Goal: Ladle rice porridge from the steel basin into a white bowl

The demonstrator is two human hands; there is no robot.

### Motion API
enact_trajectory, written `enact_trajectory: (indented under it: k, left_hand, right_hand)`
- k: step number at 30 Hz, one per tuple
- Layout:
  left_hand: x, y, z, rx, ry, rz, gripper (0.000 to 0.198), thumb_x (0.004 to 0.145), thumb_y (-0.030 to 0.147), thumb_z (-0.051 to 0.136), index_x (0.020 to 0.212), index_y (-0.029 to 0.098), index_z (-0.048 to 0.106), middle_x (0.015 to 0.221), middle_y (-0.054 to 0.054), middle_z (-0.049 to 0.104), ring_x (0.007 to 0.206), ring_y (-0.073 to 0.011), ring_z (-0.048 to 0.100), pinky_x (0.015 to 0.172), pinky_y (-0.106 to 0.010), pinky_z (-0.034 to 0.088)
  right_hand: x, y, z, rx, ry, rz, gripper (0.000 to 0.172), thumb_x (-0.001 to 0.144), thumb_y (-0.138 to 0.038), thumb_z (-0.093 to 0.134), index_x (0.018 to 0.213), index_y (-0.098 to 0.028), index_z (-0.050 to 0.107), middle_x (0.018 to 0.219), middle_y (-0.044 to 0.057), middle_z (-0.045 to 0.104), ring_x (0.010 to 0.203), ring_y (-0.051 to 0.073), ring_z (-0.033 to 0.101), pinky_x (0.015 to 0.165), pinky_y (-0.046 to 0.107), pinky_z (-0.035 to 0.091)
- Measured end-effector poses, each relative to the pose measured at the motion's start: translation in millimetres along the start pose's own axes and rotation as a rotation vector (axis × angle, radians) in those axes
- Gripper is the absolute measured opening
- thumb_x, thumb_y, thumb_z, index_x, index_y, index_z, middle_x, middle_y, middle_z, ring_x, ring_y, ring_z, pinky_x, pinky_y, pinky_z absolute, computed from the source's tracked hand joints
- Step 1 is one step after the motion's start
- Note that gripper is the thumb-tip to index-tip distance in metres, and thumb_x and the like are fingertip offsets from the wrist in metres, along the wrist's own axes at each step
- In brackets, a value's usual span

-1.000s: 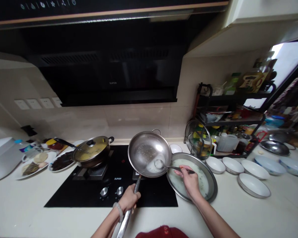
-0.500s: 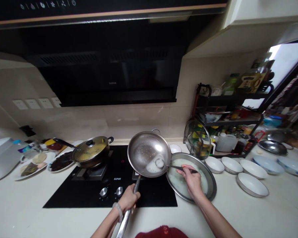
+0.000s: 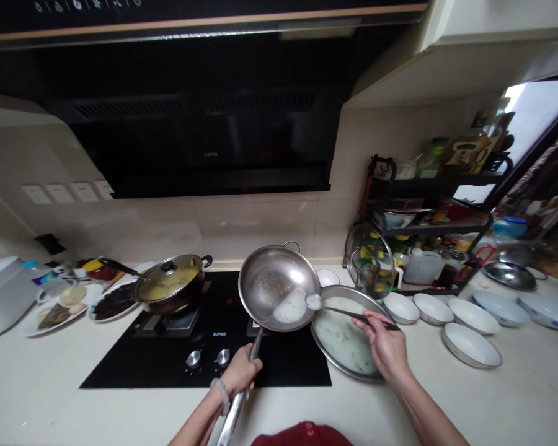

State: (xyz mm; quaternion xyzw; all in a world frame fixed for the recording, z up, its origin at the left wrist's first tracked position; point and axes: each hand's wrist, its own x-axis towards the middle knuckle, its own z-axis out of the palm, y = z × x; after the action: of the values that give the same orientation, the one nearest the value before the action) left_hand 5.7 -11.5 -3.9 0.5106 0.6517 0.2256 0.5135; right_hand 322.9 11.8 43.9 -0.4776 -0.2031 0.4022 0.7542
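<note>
My left hand (image 3: pixel 242 370) is closed around the long metal handle of a steel wok (image 3: pixel 266 272), which is tilted to the right above the stove. White liquid (image 3: pixel 290 308) with dark specks pools in its lower right side. My right hand (image 3: pixel 387 344) grips the dark handle of a ladle (image 3: pixel 314 302). The ladle's bowl, with whitish liquid in it, is at the wok's right rim. Under the ladle handle stands a wide metal basin (image 3: pixel 333 365) of cloudy white liquid with greenish bits; my right hand is above its right side and hides part of it.
A lidded pan (image 3: pixel 170 285) sits on the left burner of the black stove (image 3: pixel 167 362). Plates of food (image 3: pixel 114 302) stand farther left. Several bowls (image 3: pixel 472 345) line the right counter, before a black rack (image 3: pixel 434 229) of bottles. A range hood (image 3: pixel 214 124) hangs overhead.
My right hand and the ladle have moved right, taking the ladle's bowl from inside the wok to its right rim. The white liquid in the wok now covers a larger patch.
</note>
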Motion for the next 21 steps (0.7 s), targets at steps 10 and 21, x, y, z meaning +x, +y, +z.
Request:
enact_trajectory:
  k: [10,21]
  left_hand:
    - [-0.1,1.0,-0.1,0.005,-0.002,-0.014,0.014,0.07,0.013,0.045,0.075,0.022,0.035,0.043,0.009,0.038,0.031,-0.0097,0.039,0.029,-0.02,0.031]
    - [-4.1,5.5,-0.4,0.011,-0.001,-0.03,0.013,0.07,0.013,0.044,0.076,0.021,0.035,0.044,0.009,0.039,0.031,-0.0088,0.039,0.03,-0.019,0.03]
  right_hand:
    - [15.7,-1.4,-58.9,-0.484,0.017,-0.141,0.031,0.065,-0.042,0.067,0.082,-0.016,0.061,0.064,0.006,0.067,0.064,0.026,0.068,0.068,0.036,0.055]
    - [-4.8,10.5,-83.8,-0.8,-0.486,-0.686,0.02,0.081,-0.034,0.055,0.089,-0.019,0.066,0.09,0.01,0.066,0.081,0.023,0.065,0.072,0.033,0.055]
